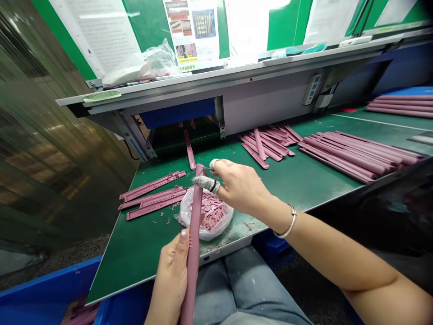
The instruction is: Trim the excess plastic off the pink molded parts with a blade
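Note:
My left hand [172, 271] is closed around a long pink plastic strip [194, 253], which stands tilted with its upper end away from me. At that end my right hand [238, 185] pinches a small thin metal blade [208, 169] against the strip's tip. Grey knitted finger covers [206, 182] sit on the thumb and index finger of this hand. The blade's handle is mostly hidden by the fingers. Behind the strip, a clear plastic bag [185, 212] holds pink shavings [214, 212].
Several finished-looking pink strips [155, 201] lie to the left on the green table [135, 253]. A loose pile of strips [267, 144] and a neat row of strips [355, 153] lie to the right. Blue bins [43, 289] stand below. A shelf [237, 67] crosses the back.

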Demonstrator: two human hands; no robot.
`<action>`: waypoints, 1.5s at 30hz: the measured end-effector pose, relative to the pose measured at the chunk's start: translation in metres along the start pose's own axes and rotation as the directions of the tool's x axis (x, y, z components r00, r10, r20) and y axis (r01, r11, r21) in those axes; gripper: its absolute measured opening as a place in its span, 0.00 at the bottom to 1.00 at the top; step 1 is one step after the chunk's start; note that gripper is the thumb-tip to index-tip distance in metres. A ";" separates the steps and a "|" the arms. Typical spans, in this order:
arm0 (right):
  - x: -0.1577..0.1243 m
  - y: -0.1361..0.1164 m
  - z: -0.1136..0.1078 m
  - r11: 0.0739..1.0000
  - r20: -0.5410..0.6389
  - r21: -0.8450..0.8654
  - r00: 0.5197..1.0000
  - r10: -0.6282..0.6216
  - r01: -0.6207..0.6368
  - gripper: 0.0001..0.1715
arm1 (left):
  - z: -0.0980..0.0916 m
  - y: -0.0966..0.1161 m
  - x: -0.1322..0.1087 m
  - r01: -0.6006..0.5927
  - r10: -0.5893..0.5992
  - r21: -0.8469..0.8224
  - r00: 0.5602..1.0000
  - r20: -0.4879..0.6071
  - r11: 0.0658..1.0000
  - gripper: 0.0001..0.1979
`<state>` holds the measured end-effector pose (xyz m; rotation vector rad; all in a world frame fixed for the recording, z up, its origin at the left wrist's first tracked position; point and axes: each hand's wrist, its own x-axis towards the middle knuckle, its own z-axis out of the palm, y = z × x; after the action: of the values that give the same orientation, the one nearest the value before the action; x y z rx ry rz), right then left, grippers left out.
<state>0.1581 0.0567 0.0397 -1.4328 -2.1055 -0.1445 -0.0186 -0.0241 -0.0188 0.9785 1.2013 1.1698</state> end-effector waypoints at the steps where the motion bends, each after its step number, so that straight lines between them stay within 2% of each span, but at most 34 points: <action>1: -0.001 -0.002 0.002 1.000 0.004 -0.012 1.000 -0.003 0.003 0.13 | -0.001 0.000 0.001 -0.024 0.024 0.000 1.000 0.003 1.000 0.27; 5: -0.013 -0.016 0.017 0.999 0.046 -0.027 0.998 -0.032 0.033 0.12 | -0.004 0.000 0.011 -0.029 0.029 0.001 0.999 0.017 1.000 0.21; 9: -0.039 -0.039 0.040 0.985 0.134 0.067 0.977 -0.167 0.159 0.11 | -0.008 0.003 0.034 -0.038 0.038 -0.052 0.999 0.011 0.998 0.20; 12: -0.070 -0.055 0.056 0.943 0.225 0.162 0.920 -0.321 0.289 0.08 | -0.010 0.011 0.049 -0.106 0.106 -0.110 0.994 -0.006 0.988 0.22; 14: -0.090 -0.061 0.064 0.886 0.255 0.231 0.854 -0.454 0.402 0.08 | -0.010 0.018 0.055 -0.144 0.137 -0.133 0.989 -0.063 0.981 0.26; 15: -0.097 -0.061 0.068 0.863 0.245 0.265 0.836 -0.492 0.430 0.09 | -0.010 0.021 0.058 -0.169 0.156 -0.149 0.983 -0.099 0.974 0.26; 16: -0.101 -0.060 0.070 0.856 0.220 0.301 0.843 -0.491 0.421 0.10 | -0.009 0.023 0.059 -0.200 0.178 -0.169 0.974 -0.138 0.965 0.27; 17: -0.103 -0.059 0.073 0.858 0.184 0.352 0.871 -0.456 0.375 0.11 | -0.008 0.025 0.060 -0.238 0.204 -0.192 0.962 -0.180 0.952 0.27; 19: -0.101 -0.055 0.075 0.824 0.124 0.521 0.936 -0.331 0.222 0.12 | -0.006 0.025 0.062 -0.322 0.278 -0.173 0.931 -0.237 0.931 0.27; 20: -0.097 -0.054 0.075 0.765 0.107 0.626 0.954 -0.279 0.154 0.12 | -0.006 0.024 0.061 -0.355 0.325 -0.103 0.917 -0.230 0.929 0.27; 23: -0.087 -0.051 0.072 0.506 0.095 0.862 0.976 -0.194 0.017 0.14 | -0.015 0.015 0.057 -0.396 0.419 0.178 0.900 -0.121 0.901 0.23; 24: -0.084 -0.050 0.069 0.444 0.107 0.895 0.981 -0.162 -0.025 0.16 | -0.021 0.012 0.054 -0.428 0.473 0.308 0.877 -0.085 0.849 0.22; 25: -0.082 -0.049 0.066 0.406 0.127 0.912 0.983 -0.133 -0.063 0.18 | -0.028 0.010 0.051 -0.483 0.556 0.455 0.831 -0.032 0.748 0.22; 26: -0.081 -0.048 0.063 0.388 0.149 0.917 0.981 -0.120 -0.092 0.19 | -0.035 0.009 0.048 -0.551 0.656 0.602 0.752 0.057 0.578 0.24; 27: -0.080 -0.046 0.059 0.388 0.164 0.916 0.977 -0.133 -0.101 0.19 | -0.042 0.009 0.045 -0.611 0.732 0.718 0.648 0.210 0.335 0.24; 28: -0.079 -0.043 0.055 0.401 0.174 0.911 0.970 -0.170 -0.093 0.18 | -0.049 0.011 0.042 -0.653 0.744 0.754 0.539 0.395 0.072 0.23; 29: -0.077 -0.040 0.051 0.423 0.181 0.903 0.959 -0.218 -0.074 0.15 | -0.054 0.014 0.039 -0.686 0.697 0.715 0.448 0.560 -0.134 0.20; 30: -0.076 -0.035 0.047 0.449 0.180 0.893 0.947 -0.268 -0.042 0.10 | -0.058 0.017 0.037 -0.727 0.636 0.643 0.383 0.670 -0.240 0.18; 31: -0.073 -0.030 0.043 0.482 0.172 0.876 0.935 -0.309 -0.001 0.06 | -0.061 0.021 0.036 -0.767 0.584 0.578 0.343 0.736 -0.279 0.17; 32: -0.071 -0.023 0.040 0.529 0.164 0.848 0.926 -0.339 0.043 0.05 | -0.063 0.025 0.035 -0.796 0.548 0.538 0.328 0.769 -0.277 0.16; 35: -0.065 -0.005 0.029 0.703 0.152 0.688 0.910 -0.385 0.182 0.14 | -0.065 0.032 0.035 -0.817 0.512 0.520 0.344 0.787 -0.249 0.16; 37: -0.063 0.001 0.023 0.780 0.167 0.568 0.892 -0.421 0.262 0.17 | -0.065 0.033 0.036 -0.813 0.504 0.519 0.342 0.793 -0.265 0.17; 40: -0.061 -0.003 0.016 0.837 0.200 0.431 0.868 -0.454 0.338 0.14 | -0.062 0.032 0.037 -0.821 0.495 0.505 0.333 0.803 -0.267 0.18; 45: -0.058 -0.018 0.020 0.895 0.170 0.232 0.890 -0.423 0.381 0.13 | -0.058 0.035 0.033 -0.812 0.458 0.517 0.364 0.811 -0.271 0.17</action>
<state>0.1491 0.0094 -0.0025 -0.9146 -2.5013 0.0599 -0.0814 0.0123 0.0018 3.1199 0.9338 0.7966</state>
